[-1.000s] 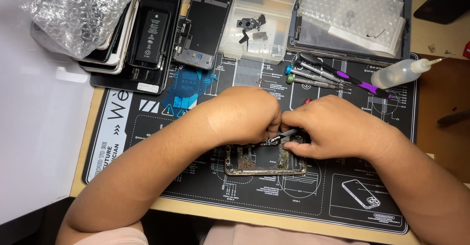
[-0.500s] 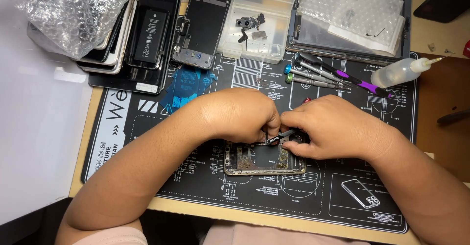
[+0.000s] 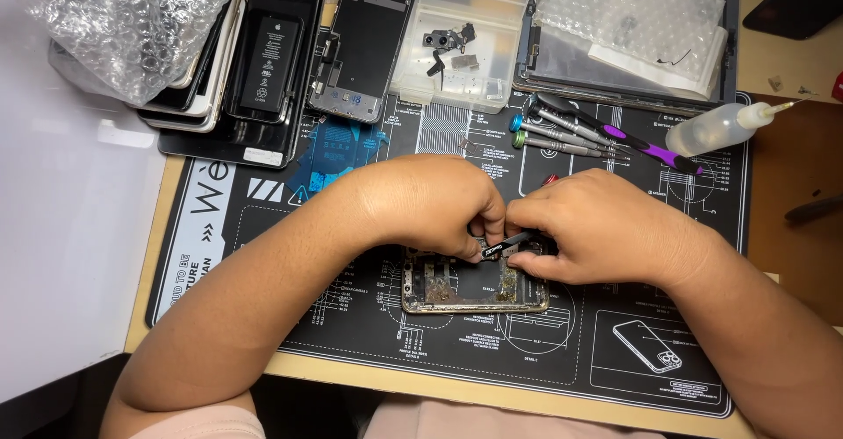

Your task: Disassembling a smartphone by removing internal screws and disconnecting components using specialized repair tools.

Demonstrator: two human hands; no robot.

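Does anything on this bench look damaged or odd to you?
Yes. The opened phone shell under the left hand and right hand looks corroded: brown, crusty patches cover its inside. Otherwise the screwdrivers and parts tray look orderly.

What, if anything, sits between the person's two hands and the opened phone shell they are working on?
Nothing visible does. The left hand and right hand both rest directly over the top of the opened, grimy metal phone shell on the black printed work mat, fingertips meeting at a small black strip. The screwdrivers lie apart, farther back.
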